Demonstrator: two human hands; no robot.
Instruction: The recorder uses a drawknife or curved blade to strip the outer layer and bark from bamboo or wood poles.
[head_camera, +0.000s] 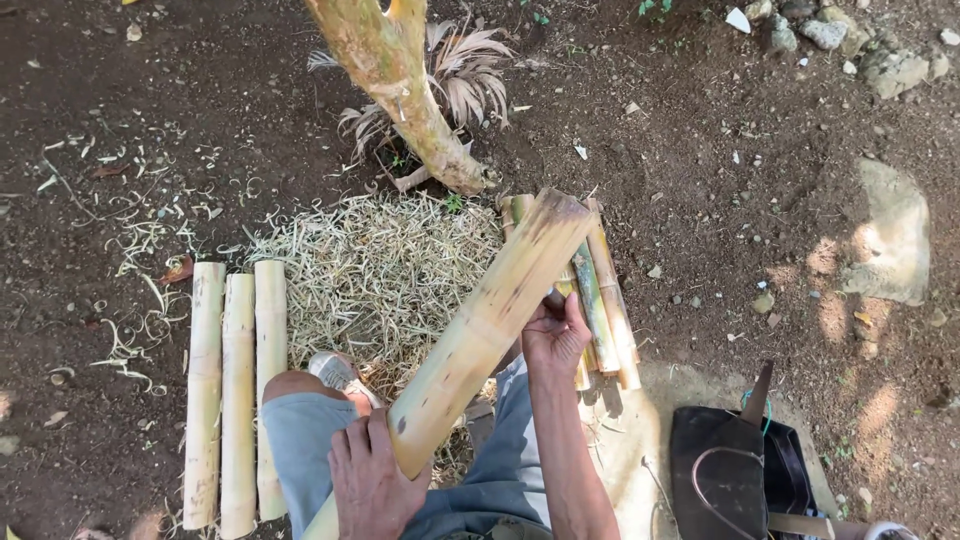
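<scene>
Person steadies a bamboo section across the lap, between peeled and unpeeled stock.

Left of it lie three pale peeled pieces. The left hand wraps its near end in a closed grip; the right hand pinches mid-length. Its long axis rises up-right. Seemingly mid-stripping; continuing calls for a blade.

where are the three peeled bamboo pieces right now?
Head view, left side: the three pale bamboo lengths lie side by side on the dirt, left of the shavings pile and the person's knee.
</scene>
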